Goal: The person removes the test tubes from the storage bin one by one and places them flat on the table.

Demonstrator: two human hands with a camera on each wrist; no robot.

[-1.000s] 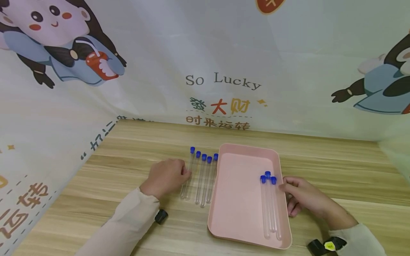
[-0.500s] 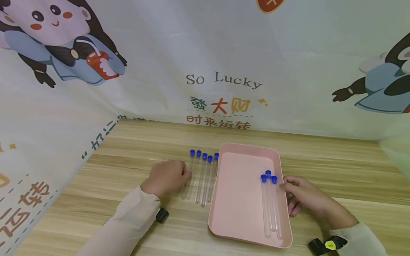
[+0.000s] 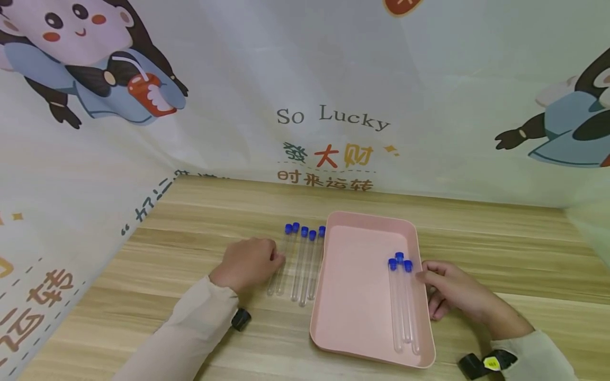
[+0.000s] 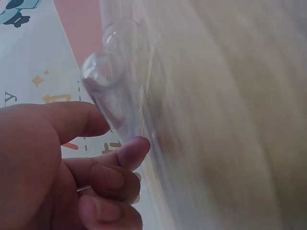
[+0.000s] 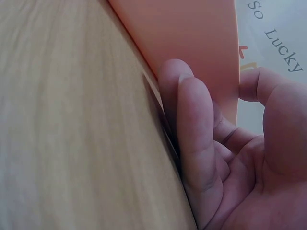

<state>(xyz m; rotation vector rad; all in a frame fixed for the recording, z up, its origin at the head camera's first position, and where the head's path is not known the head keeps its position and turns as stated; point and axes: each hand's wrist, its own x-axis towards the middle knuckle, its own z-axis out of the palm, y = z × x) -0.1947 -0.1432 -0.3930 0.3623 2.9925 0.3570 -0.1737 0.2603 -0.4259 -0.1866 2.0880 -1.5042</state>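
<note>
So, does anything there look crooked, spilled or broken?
Nothing looks spilled or visibly broken. Only mildly odd: in the pink rectangular tray, three clear, slender tubes with blue caps lie bunched toward the right, their caps uneven, though the tray's left side has room.

the leftmost tube (image 3: 285,241) — the one at the left hand (image 3: 248,263) — has turned a little where it lies: its blue cap (image 3: 288,229), a second ago farther up than the next tube's cap (image 3: 296,227), now sits slightly lower and closer beside it. its rounded end (image 3: 270,291) has eased leftward — farther from its neighbour's end (image 3: 279,291). the head view crops the red emblem (image 3: 402,6) a touch more.
</note>
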